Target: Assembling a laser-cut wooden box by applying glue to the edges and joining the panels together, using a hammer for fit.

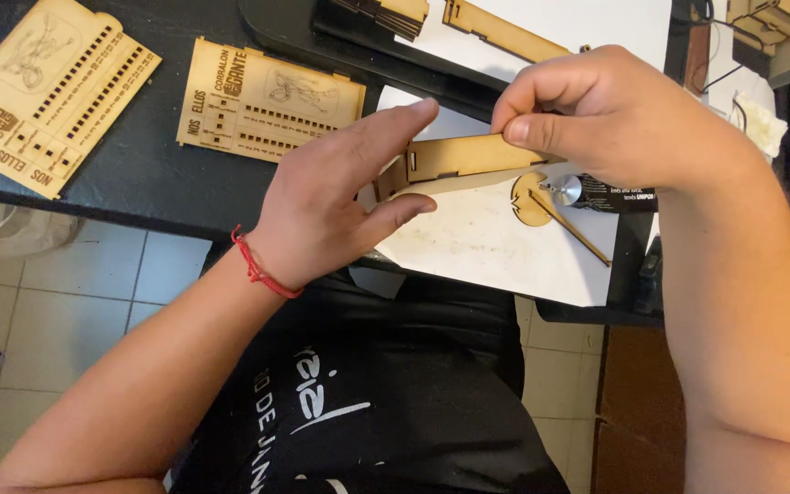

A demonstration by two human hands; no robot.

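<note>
My right hand (610, 114) pinches the right end of a thin laser-cut wooden strip (454, 157) with a small slot near its left end, holding it edge-up above a white sheet (486, 242). My left hand (336, 197), a red string bracelet at its wrist, reaches in from the left with fingers spread. Its thumb and forefinger bracket the strip's left end without clearly gripping it. Under the strip lie a round notched wooden disc (530, 199), a thin wooden stick (571, 229) and a dark glue tube with a silver nozzle (596, 193).
Two engraved, perforated wooden panels (48, 87) (267, 101) lie on the dark table (148, 178) at the left. More wooden pieces (500, 29) sit at the back, a wooden box (779, 16) at the top right. Tiled floor shows below the table edge.
</note>
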